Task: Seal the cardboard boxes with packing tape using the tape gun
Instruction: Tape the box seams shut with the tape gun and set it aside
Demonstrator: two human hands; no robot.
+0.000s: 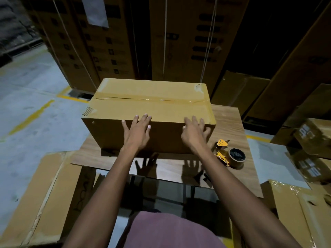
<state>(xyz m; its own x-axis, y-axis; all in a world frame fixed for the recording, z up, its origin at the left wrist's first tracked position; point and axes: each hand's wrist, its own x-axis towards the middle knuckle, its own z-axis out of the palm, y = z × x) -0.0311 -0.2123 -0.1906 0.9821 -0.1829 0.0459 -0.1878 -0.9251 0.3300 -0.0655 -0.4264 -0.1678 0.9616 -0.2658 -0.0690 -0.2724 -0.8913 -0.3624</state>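
Observation:
A closed cardboard box (150,108) stands on the wooden table (231,122), with a strip of clear tape running along its top seam. My left hand (137,132) lies with spread, straight fingers against the box's near face, fingertips at the top edge. My right hand (194,132) is spread the same way near the box's right front corner. Neither hand holds anything. The yellow tape gun (231,153) with its brown tape roll lies on the table to the right of the box, apart from both hands.
Tall stacks of strapped cartons (179,38) rise behind the table. Flat and taped boxes lie at the lower left (41,194) and lower right (295,208), with more boxes at the right (311,136). Concrete floor with yellow lines (30,97) spreads to the left.

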